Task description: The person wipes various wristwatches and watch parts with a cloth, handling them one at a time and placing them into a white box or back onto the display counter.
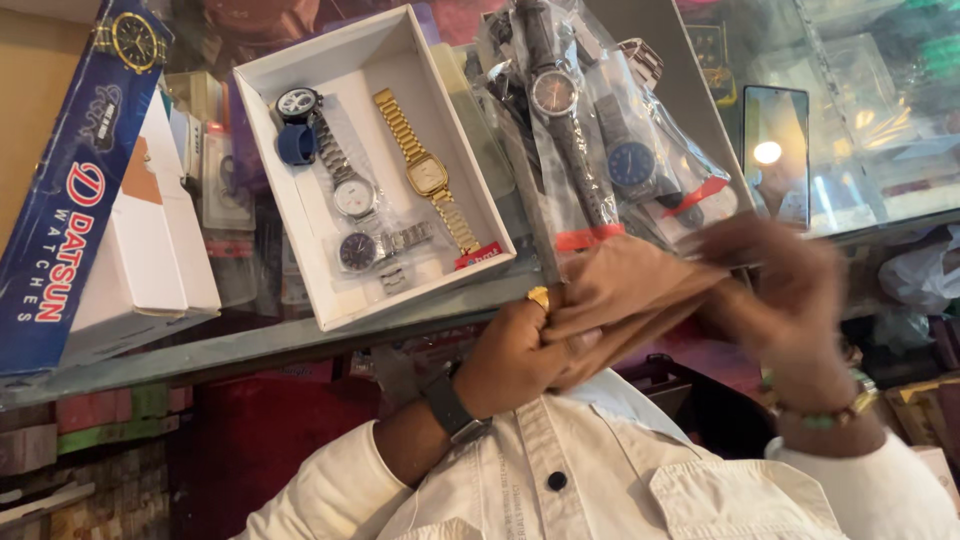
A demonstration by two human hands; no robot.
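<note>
I see the glass counter (250,345) bearing a white open box (300,215) of watches. Below its edge, my left hand (515,360) grips a brown cloth (625,295); my right hand (790,300), blurred, pinches the cloth's other end.

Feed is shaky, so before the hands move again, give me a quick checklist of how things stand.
1. Left hand gripping the brown cloth: ok, fingers pinched on its edge.
2. Right hand gripping the cloth: cannot tell, it is motion-blurred.
3. White box flat on the glass counter: ok, though its corner sits near the edge.
4. Gold watch inside the box: ok.
5. Bagged watches on the counter: ok, just behind the cloth.
6. Phone apart from both hands: ok.
</note>
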